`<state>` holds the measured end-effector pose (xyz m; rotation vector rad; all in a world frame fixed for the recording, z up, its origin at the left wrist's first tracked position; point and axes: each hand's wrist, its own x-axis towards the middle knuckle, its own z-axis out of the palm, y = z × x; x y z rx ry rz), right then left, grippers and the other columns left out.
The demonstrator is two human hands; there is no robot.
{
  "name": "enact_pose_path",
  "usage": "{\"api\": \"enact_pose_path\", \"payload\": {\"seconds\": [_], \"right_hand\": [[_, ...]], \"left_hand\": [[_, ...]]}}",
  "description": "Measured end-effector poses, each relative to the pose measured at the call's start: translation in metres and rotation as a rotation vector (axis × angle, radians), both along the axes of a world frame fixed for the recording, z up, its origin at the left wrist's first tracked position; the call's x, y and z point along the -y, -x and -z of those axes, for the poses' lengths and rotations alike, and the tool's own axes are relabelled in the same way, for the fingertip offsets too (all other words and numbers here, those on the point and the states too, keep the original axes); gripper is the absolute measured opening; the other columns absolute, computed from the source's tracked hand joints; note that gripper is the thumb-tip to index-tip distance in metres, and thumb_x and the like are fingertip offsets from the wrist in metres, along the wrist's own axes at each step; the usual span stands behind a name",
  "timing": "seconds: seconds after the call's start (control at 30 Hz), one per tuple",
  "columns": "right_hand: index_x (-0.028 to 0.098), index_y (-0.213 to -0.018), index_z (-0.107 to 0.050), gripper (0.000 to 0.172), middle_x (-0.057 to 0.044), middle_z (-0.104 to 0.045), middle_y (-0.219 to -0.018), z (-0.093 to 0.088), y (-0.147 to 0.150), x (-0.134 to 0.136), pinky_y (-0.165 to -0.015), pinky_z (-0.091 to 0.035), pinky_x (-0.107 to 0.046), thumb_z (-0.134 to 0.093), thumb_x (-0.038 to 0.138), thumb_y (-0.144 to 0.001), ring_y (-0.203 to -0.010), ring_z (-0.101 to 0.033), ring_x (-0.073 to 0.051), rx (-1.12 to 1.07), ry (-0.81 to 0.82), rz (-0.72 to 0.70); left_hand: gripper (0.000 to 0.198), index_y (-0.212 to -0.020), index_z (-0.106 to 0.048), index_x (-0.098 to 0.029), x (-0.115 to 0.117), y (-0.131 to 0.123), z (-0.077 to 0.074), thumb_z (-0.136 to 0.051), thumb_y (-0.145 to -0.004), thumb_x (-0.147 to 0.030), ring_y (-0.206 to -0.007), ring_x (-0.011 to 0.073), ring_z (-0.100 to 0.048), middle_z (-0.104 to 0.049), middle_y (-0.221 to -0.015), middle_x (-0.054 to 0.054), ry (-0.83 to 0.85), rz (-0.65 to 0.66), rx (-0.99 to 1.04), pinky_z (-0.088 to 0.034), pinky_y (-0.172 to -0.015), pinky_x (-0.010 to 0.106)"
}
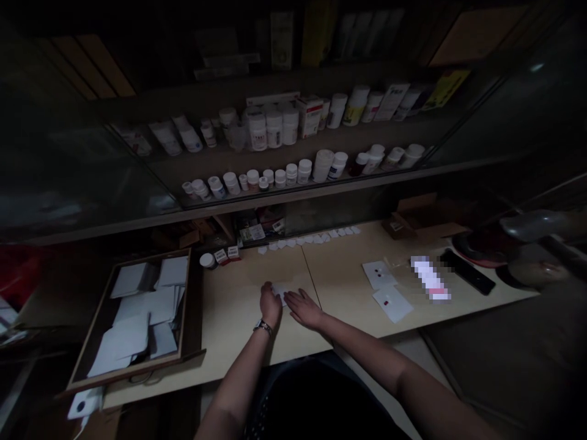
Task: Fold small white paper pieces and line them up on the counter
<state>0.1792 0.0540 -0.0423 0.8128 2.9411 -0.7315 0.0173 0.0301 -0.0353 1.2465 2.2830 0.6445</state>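
Observation:
My left hand [270, 304], with a watch on its wrist, rests on the wooden counter [238, 324] with its fingers curled onto a small white paper [279, 291]. My right hand [303, 307] lies flat beside it, fingers stretched out and touching the same paper. Whether the left fingers pinch the paper is unclear in the dim light. Two white paper squares [378, 274] [393, 304], each with small dark pills on it, lie to the right. A row of small folded white packets [308, 240] runs along the counter's back edge.
An open wooden drawer [137, 318] of white paper sheets sits at the left. Glass shelves [293, 177] with several white medicine bottles stand behind the counter. A cardboard box [419, 221], a black remote-like object [468, 272] and a small jar [208, 261] lie on the counter.

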Motion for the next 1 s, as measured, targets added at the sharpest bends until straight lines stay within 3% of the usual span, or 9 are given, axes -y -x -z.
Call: {"api": "enact_pose_path", "payload": {"seconds": [0.17,0.37,0.5,0.67,0.73,0.83,1.0], "right_hand": [[0.016,-0.142,-0.034,0.053,-0.014,-0.035,-0.146,-0.001,-0.001,0.005,-0.111,-0.016,-0.053,-0.041,0.024,-0.091,-0.135,-0.030,-0.027,0.003,0.002,0.025],[0.016,-0.142,-0.034,0.053,-0.014,-0.036,-0.146,-0.003,0.000,0.005,-0.111,-0.016,-0.053,-0.042,0.023,-0.091,-0.135,-0.030,-0.026,0.008,0.001,0.032],[0.016,-0.142,-0.035,0.053,-0.014,-0.038,-0.145,-0.006,0.002,0.005,-0.111,-0.016,-0.053,-0.042,0.024,-0.090,-0.135,-0.031,-0.025,0.030,-0.016,0.044],[0.015,-0.142,-0.035,0.052,-0.014,-0.036,-0.145,-0.006,0.002,0.006,-0.111,-0.016,-0.053,-0.041,0.026,-0.092,-0.135,-0.030,-0.025,0.046,-0.035,0.041],[0.015,-0.142,-0.035,0.052,-0.014,-0.036,-0.146,-0.006,0.002,0.006,-0.111,-0.016,-0.053,-0.041,0.026,-0.092,-0.135,-0.030,-0.025,0.040,-0.040,0.037],[0.016,-0.141,-0.036,0.051,-0.014,-0.039,-0.144,-0.006,0.003,0.007,-0.111,-0.016,-0.053,-0.042,0.026,-0.091,-0.134,-0.031,-0.026,0.033,-0.058,0.043],[0.015,-0.138,-0.041,0.048,-0.015,-0.044,-0.140,-0.004,0.003,0.008,-0.110,-0.017,-0.053,-0.042,0.025,-0.091,-0.133,-0.033,-0.025,0.032,-0.068,0.055]], "left_hand": [[0.044,-0.114,-0.055,-0.012,-0.006,0.004,0.002,-0.051,-0.071,-0.007,-0.078,0.0200,-0.064,-0.068,-0.087,0.010,0.144,-0.044,0.088,-0.042,-0.063,0.025],[0.012,-0.078,-0.065,-0.016,-0.001,0.007,-0.002,-0.053,-0.074,-0.013,-0.078,0.0189,-0.062,-0.067,-0.084,0.009,0.103,0.021,0.073,-0.041,-0.067,0.025],[0.015,-0.082,-0.065,-0.017,0.007,0.002,-0.001,-0.050,-0.080,-0.016,-0.085,0.0179,-0.060,-0.066,-0.089,0.007,0.024,0.072,0.050,-0.041,-0.074,0.025],[0.024,-0.096,-0.063,-0.016,0.013,-0.001,0.012,-0.047,-0.079,-0.009,-0.082,0.0163,-0.061,-0.066,-0.089,0.007,-0.094,0.045,0.088,-0.044,-0.073,0.025],[0.023,-0.089,-0.065,-0.016,0.017,0.001,0.015,-0.046,-0.079,-0.008,-0.082,0.0174,-0.060,-0.065,-0.085,0.007,-0.136,0.110,0.043,-0.045,-0.076,0.027],[0.024,-0.082,-0.067,-0.017,0.024,0.006,0.015,-0.046,-0.080,-0.006,-0.085,0.0193,-0.057,-0.065,-0.082,0.007,-0.194,0.307,-0.051,-0.046,-0.079,0.030],[0.025,-0.096,-0.068,-0.018,0.039,0.017,0.016,-0.049,-0.083,-0.010,-0.094,0.0195,-0.055,-0.066,-0.098,0.006,-0.250,0.510,-0.131,-0.048,-0.082,0.030]]}}
